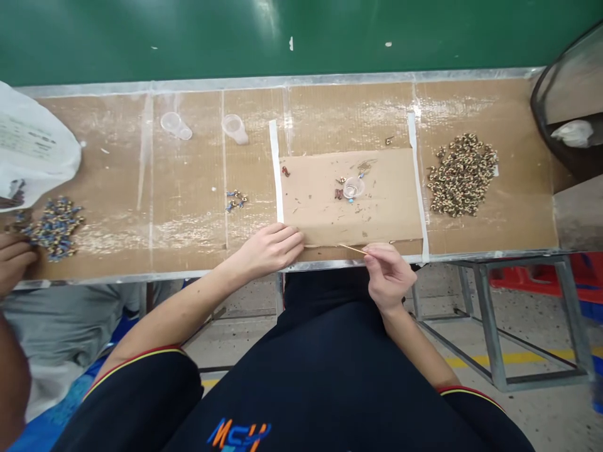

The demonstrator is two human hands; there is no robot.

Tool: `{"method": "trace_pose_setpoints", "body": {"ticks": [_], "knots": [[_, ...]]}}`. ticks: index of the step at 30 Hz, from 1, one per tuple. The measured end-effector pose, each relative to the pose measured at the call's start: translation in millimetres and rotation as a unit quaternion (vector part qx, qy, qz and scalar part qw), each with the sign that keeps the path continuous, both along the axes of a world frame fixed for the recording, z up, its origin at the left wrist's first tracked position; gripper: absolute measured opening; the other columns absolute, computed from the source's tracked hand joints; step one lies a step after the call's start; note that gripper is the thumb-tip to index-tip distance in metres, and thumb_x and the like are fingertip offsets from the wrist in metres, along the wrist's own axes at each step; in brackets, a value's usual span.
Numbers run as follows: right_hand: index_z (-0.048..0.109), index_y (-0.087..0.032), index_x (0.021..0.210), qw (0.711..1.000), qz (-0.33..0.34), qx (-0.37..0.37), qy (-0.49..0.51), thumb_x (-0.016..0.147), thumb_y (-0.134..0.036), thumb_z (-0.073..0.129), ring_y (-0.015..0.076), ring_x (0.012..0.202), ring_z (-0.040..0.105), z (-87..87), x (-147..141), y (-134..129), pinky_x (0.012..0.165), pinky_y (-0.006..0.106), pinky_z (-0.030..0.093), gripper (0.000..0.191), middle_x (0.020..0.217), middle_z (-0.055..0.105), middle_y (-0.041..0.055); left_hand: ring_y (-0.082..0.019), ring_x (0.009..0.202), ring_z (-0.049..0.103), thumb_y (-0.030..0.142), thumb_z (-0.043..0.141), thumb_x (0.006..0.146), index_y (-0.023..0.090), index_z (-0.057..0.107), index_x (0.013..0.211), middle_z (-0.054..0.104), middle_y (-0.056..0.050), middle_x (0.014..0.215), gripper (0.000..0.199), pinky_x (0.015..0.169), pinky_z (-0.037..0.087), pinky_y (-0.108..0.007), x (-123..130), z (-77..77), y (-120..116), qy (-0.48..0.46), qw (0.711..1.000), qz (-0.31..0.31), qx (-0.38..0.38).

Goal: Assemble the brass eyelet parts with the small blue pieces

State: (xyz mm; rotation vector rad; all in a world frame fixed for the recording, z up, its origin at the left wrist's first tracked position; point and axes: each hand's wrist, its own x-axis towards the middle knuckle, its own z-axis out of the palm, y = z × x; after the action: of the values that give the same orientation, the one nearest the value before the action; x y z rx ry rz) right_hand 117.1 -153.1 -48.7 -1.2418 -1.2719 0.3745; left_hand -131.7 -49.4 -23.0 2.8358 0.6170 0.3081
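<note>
My right hand [390, 276] pinches a thin wooden stick [353, 249], whose tip points left over the near edge of a cardboard sheet [320, 216]. Palm down, my left hand [276, 248] rests at the sheet's lower left corner with its fingers curled together; whatever they may hold is hidden. On the sheet stands a small clear cup [353, 188], with dark red pieces [338, 194] at its left and small blue bits touching its rim area. Another red piece [285, 171] lies near the sheet's left side.
A big pile of gold-coloured small parts [464, 176] lies on the right. Further left are a few blue-and-gold parts [236, 200], two clear cups [176, 125] and a blue-gold pile [55, 227]. Another person's hand [14, 260] and a white bag [35, 147] occupy the far left.
</note>
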Motion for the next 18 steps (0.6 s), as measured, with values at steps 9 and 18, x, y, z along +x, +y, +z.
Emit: {"method": "trace_pose_setpoints", "body": {"ticks": [9,18], "knots": [[0.073,-0.031,0.114,0.981,0.084,0.115,-0.134,0.090,-0.011,0.071,0.0189,0.077,0.078,-24.0,-18,-5,0.063,0.031,0.063,0.032,0.088,0.080,0.0008,-0.019,0.079,0.063,0.013,0.037,0.107,0.016,0.069,0.093,0.072,-0.009,0.094,0.034,0.069,0.051,-0.032,0,1.1,4,0.045,0.995,-0.030,0.080],[0.075,-0.030,0.109,0.950,0.123,0.171,-0.232,0.090,-0.010,0.071,0.0169,0.083,0.078,-33.0,-24,6,0.067,0.028,0.059,0.027,0.089,0.080,0.0005,-0.020,0.079,0.062,0.020,0.039,0.108,0.014,0.070,0.093,0.071,-0.009,0.091,0.035,0.071,0.053,-0.032,1,2.4,10,0.031,0.997,-0.034,0.067]]}}
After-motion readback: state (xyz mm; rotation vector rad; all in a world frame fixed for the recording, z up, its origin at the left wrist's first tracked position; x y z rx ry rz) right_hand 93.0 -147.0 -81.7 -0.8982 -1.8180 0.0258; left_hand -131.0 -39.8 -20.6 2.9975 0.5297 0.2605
